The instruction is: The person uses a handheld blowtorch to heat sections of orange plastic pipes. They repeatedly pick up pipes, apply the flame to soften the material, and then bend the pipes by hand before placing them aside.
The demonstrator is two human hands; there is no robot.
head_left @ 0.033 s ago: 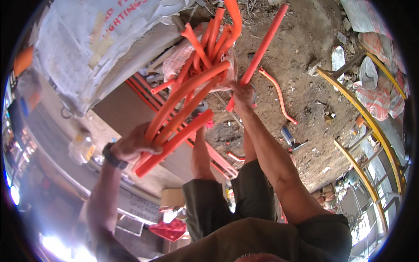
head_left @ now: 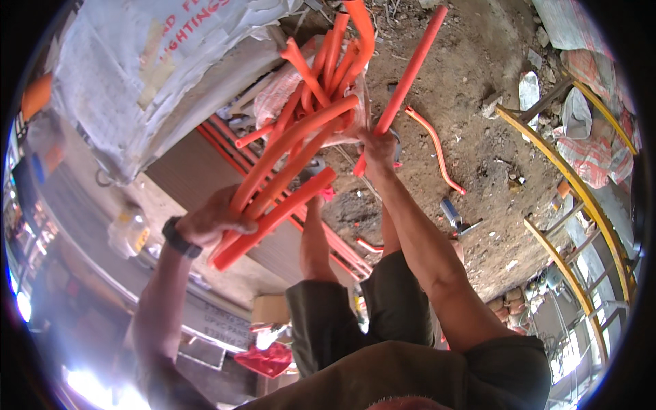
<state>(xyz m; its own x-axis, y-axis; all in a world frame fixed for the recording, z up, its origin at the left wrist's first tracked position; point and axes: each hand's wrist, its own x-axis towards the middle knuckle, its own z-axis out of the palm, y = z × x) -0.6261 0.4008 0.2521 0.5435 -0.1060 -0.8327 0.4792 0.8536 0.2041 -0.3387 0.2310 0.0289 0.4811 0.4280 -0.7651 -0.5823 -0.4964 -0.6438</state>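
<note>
Orange plastic pipes [head_left: 280, 215] fill the middle of the view, held above a dirt floor [head_left: 478, 61] by a person looking down at their own hands. At least three of these pipes, gently curved, are bunched in the left hand [head_left: 215, 220], its fingers wrapped around their lower ends; the free ends slant up and to the right, toward the other hand. The right hand [head_left: 378, 145] is closed around a single straight red-orange pipe [head_left: 413, 72], gripping it near its lower end, so most of its length rises up and to the right.

Between and beyond the hands, more orange lengths [head_left: 333, 65] stick out of a pale woven sack [head_left: 273, 99]; whether the right hand touches the sack cannot be told. Long thin red pipes [head_left: 225, 145] lie along the right edge of a brown panel [head_left: 195, 167], below the left hand's bunch. Right of the right hand, one curved orange piece [head_left: 436, 147] lies on the floor. Farther right is a yellow ladder [head_left: 547, 154]; white wrapping [head_left: 130, 89] covers a bulky pile at upper left.
</note>
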